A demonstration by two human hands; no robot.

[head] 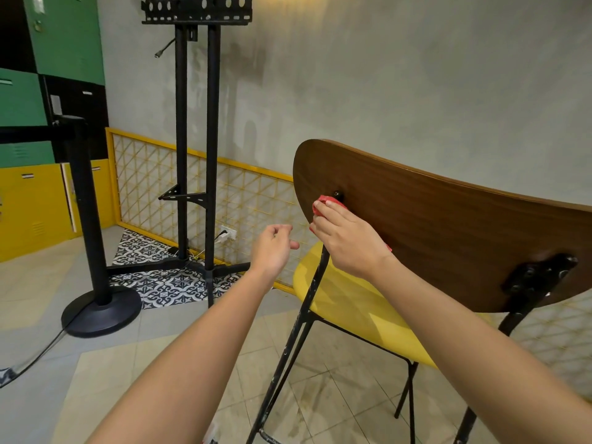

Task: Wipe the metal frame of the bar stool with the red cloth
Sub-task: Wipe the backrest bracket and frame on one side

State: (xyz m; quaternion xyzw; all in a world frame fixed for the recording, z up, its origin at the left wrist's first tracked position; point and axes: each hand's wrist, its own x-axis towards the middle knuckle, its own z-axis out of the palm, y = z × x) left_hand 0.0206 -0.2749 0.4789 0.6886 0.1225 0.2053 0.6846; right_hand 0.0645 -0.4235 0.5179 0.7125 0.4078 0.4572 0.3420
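Nearest, floor: pale beige/grey tiles, scuffed and smeary btwn the stool legs. Black cable trails across it at lower left.

Bar stool's black metal frame rises from bottom centre, paint chipped, carrying a glossy yellow seat and a curved dark-wood backrest.

Right hand grips the red cloth, fingers curled round it, bunched against the frame's left upright right where it meets the backrest, just under a black bolt head. Left hand hangs in the air just left of the stool, fingers loosely curled, nothing in it, touching nothing.

Farther out: black stanchion post on a round base at left. Patch of black-and-white patterned tiles under a tall black TV stand. Behind it a yellow lattice panel runs low along the wall, w/ a white outlet and a plug in it. Back wall is mottled grey concrete. Far left: green lockers above yellow lockers.
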